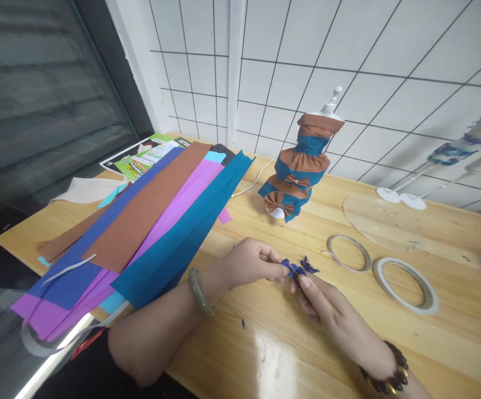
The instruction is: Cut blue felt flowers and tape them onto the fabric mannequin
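Over the middle of the table, my left hand (261, 260) pinches one end of a small crumpled dark blue piece (292, 269), which looks like paper or cloth. My right hand (321, 302) grips its other side, thumb on top and fingers curled below. Both hands nearly meet around it, so much of the piece is hidden. More dark blue bits (308, 265) lie just beyond the right fingers. Behind the hands stands a small white dress form (331, 108) in a layered brown and teal dress (298, 166) with bows.
Long strips of brown (149, 205), purple, blue and teal (186, 233) material lie piled on the left, near printed packets (144, 160). Two tape rolls (407, 284) (349, 254) rest at right. A clear round sheet (379, 221) and white stands (400, 198) are by the tiled wall.
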`<state>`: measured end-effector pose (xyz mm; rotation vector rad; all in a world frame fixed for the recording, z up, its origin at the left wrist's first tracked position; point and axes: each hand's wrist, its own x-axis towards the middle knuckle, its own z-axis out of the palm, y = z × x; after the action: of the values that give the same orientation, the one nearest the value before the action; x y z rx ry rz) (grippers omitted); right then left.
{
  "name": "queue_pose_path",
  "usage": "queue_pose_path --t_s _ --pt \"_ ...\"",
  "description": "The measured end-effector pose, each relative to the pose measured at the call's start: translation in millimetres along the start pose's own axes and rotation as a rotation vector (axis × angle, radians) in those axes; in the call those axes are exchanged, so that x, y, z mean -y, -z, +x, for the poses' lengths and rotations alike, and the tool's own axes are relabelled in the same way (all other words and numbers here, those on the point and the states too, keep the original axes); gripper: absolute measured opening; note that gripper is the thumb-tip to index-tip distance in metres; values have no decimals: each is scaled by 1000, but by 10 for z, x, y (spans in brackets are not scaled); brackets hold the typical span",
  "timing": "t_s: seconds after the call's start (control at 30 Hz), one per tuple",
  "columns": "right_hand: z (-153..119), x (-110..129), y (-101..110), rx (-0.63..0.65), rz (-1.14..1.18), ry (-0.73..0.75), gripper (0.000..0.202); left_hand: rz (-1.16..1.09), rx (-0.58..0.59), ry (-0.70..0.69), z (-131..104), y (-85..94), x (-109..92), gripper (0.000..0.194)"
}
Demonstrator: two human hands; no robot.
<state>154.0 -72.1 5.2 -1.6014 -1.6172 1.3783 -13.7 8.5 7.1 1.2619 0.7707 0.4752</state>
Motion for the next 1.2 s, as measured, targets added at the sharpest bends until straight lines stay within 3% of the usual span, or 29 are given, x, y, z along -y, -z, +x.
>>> queue_pose_path --t_s 0.47,0.77,1.2 --pt "-12 42 19 3 1 29 36 -24 -26 -33 5 6 3 15" --pt "-28 82 -14 15 168 -16 38 -65 -22 -9 16 -22 10 15" --pt "-1 66 -45 -19 200 -41 41 -31 29 -80 15 -43 61 14"
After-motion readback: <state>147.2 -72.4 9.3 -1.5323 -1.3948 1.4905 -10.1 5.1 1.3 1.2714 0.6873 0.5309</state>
